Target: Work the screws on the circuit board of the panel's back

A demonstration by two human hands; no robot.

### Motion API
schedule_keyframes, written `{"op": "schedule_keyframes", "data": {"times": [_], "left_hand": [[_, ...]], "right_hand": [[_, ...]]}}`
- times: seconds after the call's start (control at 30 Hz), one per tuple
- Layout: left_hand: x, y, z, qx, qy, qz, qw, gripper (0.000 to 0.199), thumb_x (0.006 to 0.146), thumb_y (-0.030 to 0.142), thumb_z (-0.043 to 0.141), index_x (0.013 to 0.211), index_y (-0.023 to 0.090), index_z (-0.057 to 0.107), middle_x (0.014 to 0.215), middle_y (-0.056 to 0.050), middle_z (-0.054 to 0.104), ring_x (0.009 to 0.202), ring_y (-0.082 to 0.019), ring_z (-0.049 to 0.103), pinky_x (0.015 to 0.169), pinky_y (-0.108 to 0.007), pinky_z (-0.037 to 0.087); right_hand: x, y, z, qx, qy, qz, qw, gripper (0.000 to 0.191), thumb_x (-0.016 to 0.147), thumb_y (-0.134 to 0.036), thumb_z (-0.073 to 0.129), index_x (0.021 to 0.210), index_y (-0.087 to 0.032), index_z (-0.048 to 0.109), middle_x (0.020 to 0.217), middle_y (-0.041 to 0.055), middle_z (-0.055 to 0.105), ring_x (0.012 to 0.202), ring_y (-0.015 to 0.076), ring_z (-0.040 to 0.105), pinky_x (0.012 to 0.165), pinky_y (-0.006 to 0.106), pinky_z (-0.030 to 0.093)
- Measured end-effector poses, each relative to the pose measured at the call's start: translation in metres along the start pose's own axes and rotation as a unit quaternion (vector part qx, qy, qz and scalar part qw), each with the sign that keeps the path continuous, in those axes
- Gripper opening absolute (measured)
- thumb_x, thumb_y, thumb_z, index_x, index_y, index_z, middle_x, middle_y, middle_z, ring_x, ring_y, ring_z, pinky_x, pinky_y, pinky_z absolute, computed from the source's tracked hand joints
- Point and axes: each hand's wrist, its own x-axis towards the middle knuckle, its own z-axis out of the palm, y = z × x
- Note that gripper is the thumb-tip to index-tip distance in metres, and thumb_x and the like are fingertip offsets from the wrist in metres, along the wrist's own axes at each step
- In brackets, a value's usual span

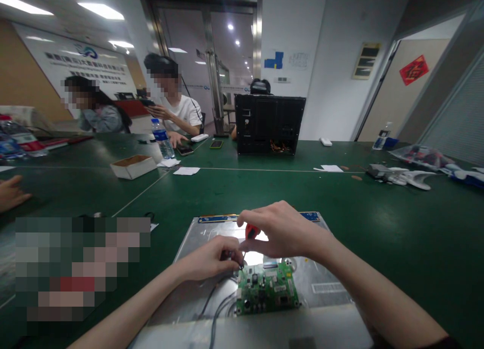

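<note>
A green circuit board point(266, 288) lies on the silver metal back of a flat display panel point(328, 301) in front of me. My right hand point(280, 230) is closed round a red-handled screwdriver point(251, 232), whose thin shaft points down at the board's upper left corner. At that same corner, my left hand point(223, 255) has its fingertips pinched together beside the screwdriver's tip. Whatever small piece they may hold is hidden. Grey cables point(215, 313) run from the board's left side across the panel. A blue circuit strip point(217, 219) lines the panel's far edge.
A black monitor casing point(270, 124) stands upright across the green table point(212, 195). Left of it are a white box point(133, 166), a water bottle point(162, 138) and a seated person point(177, 102). Grey-white parts point(401, 176) lie at the right. Another person's hand point(13, 192) reaches in at left.
</note>
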Motion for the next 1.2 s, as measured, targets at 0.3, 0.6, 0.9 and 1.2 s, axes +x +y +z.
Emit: {"op": "schedule_keyframes", "data": {"times": [0.3,0.6,0.9,1.2], "left_hand": [[0.0005,0.0055,-0.0011,0.006,0.006,0.009,1.000,0.009,0.079,0.026,0.066,0.080,0.018,0.070,0.083,-0.001,0.067,0.077,-0.019,0.058,0.071,-0.029,0.044],[-0.0012,0.0077,0.0001,0.013,0.012,-0.003,1.000,0.013,0.082,0.025,0.063,0.089,0.018,0.072,0.083,-0.001,0.066,0.076,-0.019,0.058,0.070,-0.028,0.044],[0.0008,0.0063,-0.0007,0.012,0.010,0.009,1.000,0.013,0.080,0.029,0.066,0.080,0.017,0.069,0.080,-0.001,0.063,0.074,-0.019,0.057,0.068,-0.028,0.042],[0.0002,0.0090,-0.0013,0.013,0.007,-0.013,1.000,0.010,0.079,0.027,0.064,0.082,0.018,0.069,0.081,-0.001,0.065,0.075,-0.019,0.057,0.069,-0.028,0.044]], "right_hand": [[-0.0019,-0.0028,-0.0044,0.007,-0.012,-0.011,1.000,0.028,0.085,-0.019,0.059,0.112,-0.015,0.057,0.096,0.0041,0.070,0.074,0.0151,0.058,0.058,0.028,0.032],[0.0010,-0.0010,0.0011,-0.009,-0.001,0.007,1.000,0.015,0.094,-0.028,0.060,0.107,-0.020,0.060,0.087,0.0008,0.074,0.069,0.0143,0.061,0.057,0.027,0.028],[-0.0030,-0.0016,-0.0040,0.020,-0.009,-0.024,0.999,0.029,0.084,-0.021,0.059,0.112,-0.015,0.057,0.098,0.0049,0.068,0.072,0.0143,0.056,0.057,0.028,0.031],[0.0003,-0.0028,-0.0018,-0.005,-0.007,-0.001,1.000,0.024,0.093,-0.026,0.059,0.116,-0.018,0.058,0.096,0.0029,0.074,0.073,0.0150,0.062,0.057,0.028,0.030]]}}
